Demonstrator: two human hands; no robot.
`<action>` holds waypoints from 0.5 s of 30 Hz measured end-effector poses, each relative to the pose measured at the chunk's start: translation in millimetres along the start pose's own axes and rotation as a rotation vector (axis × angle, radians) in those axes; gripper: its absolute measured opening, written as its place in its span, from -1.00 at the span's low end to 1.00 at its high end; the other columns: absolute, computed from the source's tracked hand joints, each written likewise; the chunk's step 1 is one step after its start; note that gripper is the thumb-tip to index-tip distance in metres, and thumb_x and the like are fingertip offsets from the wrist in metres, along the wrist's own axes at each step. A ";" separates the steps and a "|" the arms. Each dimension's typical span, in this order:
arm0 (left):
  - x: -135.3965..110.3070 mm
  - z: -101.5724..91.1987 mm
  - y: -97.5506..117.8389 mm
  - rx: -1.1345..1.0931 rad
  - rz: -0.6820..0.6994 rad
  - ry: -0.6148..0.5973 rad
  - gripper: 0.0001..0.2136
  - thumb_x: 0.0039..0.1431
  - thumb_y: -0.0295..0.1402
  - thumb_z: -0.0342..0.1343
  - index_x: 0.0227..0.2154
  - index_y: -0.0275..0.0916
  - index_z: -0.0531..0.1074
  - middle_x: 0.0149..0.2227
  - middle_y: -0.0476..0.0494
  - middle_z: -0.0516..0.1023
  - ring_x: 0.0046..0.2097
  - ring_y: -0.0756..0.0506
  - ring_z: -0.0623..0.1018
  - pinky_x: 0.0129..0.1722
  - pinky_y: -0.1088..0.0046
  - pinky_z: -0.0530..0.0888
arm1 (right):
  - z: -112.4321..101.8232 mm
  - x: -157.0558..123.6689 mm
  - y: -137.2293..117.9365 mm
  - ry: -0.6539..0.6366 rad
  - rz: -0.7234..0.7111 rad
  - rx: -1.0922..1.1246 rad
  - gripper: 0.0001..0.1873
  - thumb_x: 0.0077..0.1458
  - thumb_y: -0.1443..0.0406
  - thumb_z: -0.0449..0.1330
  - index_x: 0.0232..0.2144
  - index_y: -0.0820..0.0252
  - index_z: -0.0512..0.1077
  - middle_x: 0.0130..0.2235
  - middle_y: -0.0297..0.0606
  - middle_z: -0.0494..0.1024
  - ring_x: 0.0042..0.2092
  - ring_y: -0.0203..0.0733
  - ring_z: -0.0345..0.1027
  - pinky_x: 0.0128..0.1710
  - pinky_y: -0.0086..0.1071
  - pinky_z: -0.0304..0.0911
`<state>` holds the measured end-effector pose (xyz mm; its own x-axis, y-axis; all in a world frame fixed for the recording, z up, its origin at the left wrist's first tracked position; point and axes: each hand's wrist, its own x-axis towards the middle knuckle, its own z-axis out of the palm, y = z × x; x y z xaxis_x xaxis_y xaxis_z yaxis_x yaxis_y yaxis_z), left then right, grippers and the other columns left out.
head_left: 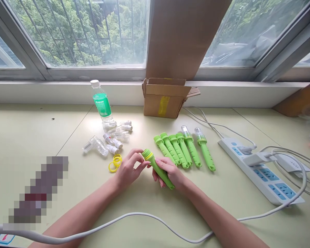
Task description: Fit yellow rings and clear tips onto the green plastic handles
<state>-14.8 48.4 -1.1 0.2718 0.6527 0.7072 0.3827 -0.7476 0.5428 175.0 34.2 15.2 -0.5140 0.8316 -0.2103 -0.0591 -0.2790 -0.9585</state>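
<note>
My right hand (170,172) is wrapped round a green flashlight body (161,172), held tilted with its threaded end up and to the left. A yellow ring sits around the neck just below that thread. My left hand (129,167) pinches at this ring, thumb and fingers close together at the neck. Loose yellow rings (115,163) lie on the table beside my left hand. To the right of my hands, several green flashlight bodies (175,150) lie in a row; two at the right end carry clear caps (185,131).
Clear plastic caps (95,146) and white-based inserts (113,141) lie at left, before a green-labelled bottle (101,101). An open cardboard box (165,100) stands at the back. A power strip (260,172) lies right; a white cable (134,214) crosses in front, near my forearms.
</note>
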 end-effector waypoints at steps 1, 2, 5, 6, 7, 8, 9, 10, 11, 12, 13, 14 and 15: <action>-0.1 0.5 1.1 -0.030 -0.028 0.015 -0.90 0.14 -0.40 0.13 -0.39 -0.23 0.29 -0.32 -0.10 0.45 -0.14 -0.10 0.54 -0.30 0.40 0.58 | 1.0 0.1 -0.3 0.017 -0.015 -0.005 -0.58 0.18 0.02 -0.02 -0.35 0.27 0.38 -0.57 -0.30 0.46 -0.70 -0.35 0.22 -0.74 -0.50 0.07; -0.1 1.3 2.7 -0.079 -0.083 0.031 -0.88 0.14 -0.39 0.13 -0.31 -0.23 0.29 -0.24 -0.14 0.45 -0.15 -0.08 0.55 -0.31 0.40 0.59 | 2.5 0.3 -0.3 0.038 -0.034 -0.016 -0.58 0.17 0.02 -0.01 -0.37 0.26 0.38 -0.56 -0.30 0.46 -0.70 -0.35 0.23 -0.74 -0.50 0.08; 0.6 3.2 8.4 -0.256 -0.341 0.010 -0.63 0.11 -0.32 0.16 -0.06 -0.20 0.20 -0.10 -0.20 0.44 -0.25 -0.03 0.57 -0.32 0.38 0.60 | 8.8 0.7 0.8 0.116 -0.107 -0.094 -0.60 0.13 0.01 0.08 -0.45 0.23 0.37 -0.56 -0.34 0.40 -0.65 -0.32 0.28 -0.70 -0.47 0.12; 1.0 3.5 9.9 -0.308 -0.420 -0.033 -0.60 0.11 -0.29 0.17 -0.03 -0.20 0.19 -0.16 -0.17 0.48 -0.26 -0.04 0.58 -0.31 0.38 0.60 | 11.1 0.8 1.5 0.136 -0.131 -0.134 -0.62 0.11 0.01 0.11 -0.47 0.22 0.37 -0.56 -0.35 0.38 -0.64 -0.30 0.30 -0.69 -0.45 0.14; 1.4 3.5 11.1 -0.359 -0.487 -0.079 -0.61 0.11 -0.27 0.16 -0.04 -0.20 0.19 -0.22 -0.14 0.50 -0.28 -0.04 0.59 -0.31 0.39 0.59 | 13.2 0.8 2.4 0.147 -0.151 -0.175 -0.63 0.11 0.02 0.12 -0.47 0.21 0.39 -0.57 -0.36 0.36 -0.62 -0.29 0.31 -0.67 -0.44 0.16; 1.8 3.2 11.9 -0.401 -0.539 -0.109 -0.62 0.11 -0.26 0.16 -0.06 -0.21 0.21 -0.28 -0.11 0.52 -0.28 -0.06 0.59 -0.31 0.39 0.59 | 15.0 0.8 3.4 0.150 -0.168 -0.214 -0.63 0.10 0.02 0.13 -0.46 0.21 0.40 -0.57 -0.36 0.36 -0.61 -0.27 0.32 -0.65 -0.43 0.17; 2.1 2.8 12.2 -0.436 -0.578 -0.126 -0.64 0.11 -0.24 0.16 -0.08 -0.21 0.23 -0.31 -0.10 0.53 -0.28 -0.07 0.60 -0.30 0.40 0.58 | 16.4 1.0 4.7 0.149 -0.182 -0.252 -0.63 0.11 0.02 0.12 -0.46 0.20 0.42 -0.57 -0.35 0.37 -0.59 -0.26 0.32 -0.63 -0.42 0.18; 2.4 2.2 12.2 -0.460 -0.604 -0.130 -0.65 0.11 -0.24 0.16 -0.10 -0.22 0.24 -0.33 -0.10 0.54 -0.27 -0.07 0.60 -0.29 0.40 0.58 | 17.5 1.2 6.0 0.146 -0.195 -0.290 -0.62 0.12 0.02 0.11 -0.47 0.21 0.43 -0.57 -0.34 0.38 -0.56 -0.25 0.33 -0.61 -0.41 0.19; 2.7 1.6 11.9 -0.473 -0.621 -0.122 -0.65 0.10 -0.23 0.17 -0.11 -0.22 0.25 -0.33 -0.10 0.55 -0.26 -0.07 0.60 -0.29 0.41 0.57 | 18.2 1.5 7.2 0.142 -0.206 -0.329 -0.60 0.13 0.01 0.09 -0.48 0.21 0.44 -0.56 -0.32 0.40 -0.54 -0.23 0.33 -0.59 -0.40 0.20; 3.0 1.1 11.4 -0.481 -0.631 -0.115 -0.65 0.09 -0.23 0.18 -0.11 -0.22 0.26 -0.33 -0.10 0.55 -0.26 -0.07 0.59 -0.30 0.42 0.56 | 18.7 1.9 8.1 0.146 -0.222 -0.369 -0.60 0.14 0.02 0.08 -0.47 0.21 0.45 -0.54 -0.30 0.42 -0.51 -0.22 0.34 -0.58 -0.40 0.22; 3.4 0.6 10.6 -0.488 -0.637 -0.106 -0.65 0.08 -0.22 0.19 -0.12 -0.21 0.27 -0.33 -0.09 0.55 -0.28 -0.06 0.59 -0.33 0.44 0.56 | 19.0 2.0 8.0 0.167 -0.245 -0.410 -0.61 0.14 0.03 0.08 -0.45 0.21 0.47 -0.51 -0.27 0.45 -0.47 -0.20 0.35 -0.56 -0.39 0.24; 3.8 0.3 9.7 -0.494 -0.641 -0.092 -0.65 0.07 -0.22 0.19 -0.13 -0.21 0.28 -0.34 -0.09 0.55 -0.30 -0.05 0.59 -0.36 0.46 0.55 | 19.2 1.5 6.5 0.211 -0.279 -0.453 -0.64 0.14 0.04 0.09 -0.40 0.20 0.49 -0.46 -0.24 0.48 -0.43 -0.18 0.36 -0.54 -0.38 0.27; 4.3 0.2 8.8 -0.506 -0.645 -0.077 -0.65 0.06 -0.22 0.20 -0.14 -0.21 0.29 -0.35 -0.08 0.55 -0.32 -0.05 0.58 -0.37 0.48 0.55 | 19.2 0.2 3.0 0.268 -0.321 -0.489 -0.67 0.15 0.07 0.10 -0.35 0.19 0.49 -0.41 -0.21 0.51 -0.40 -0.17 0.38 -0.51 -0.36 0.30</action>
<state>-10.1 44.6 6.7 0.2013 0.9658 0.1635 0.0450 -0.1758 0.9834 158.3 24.3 16.0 -0.3005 0.9460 0.1218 0.2553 0.2028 -0.9454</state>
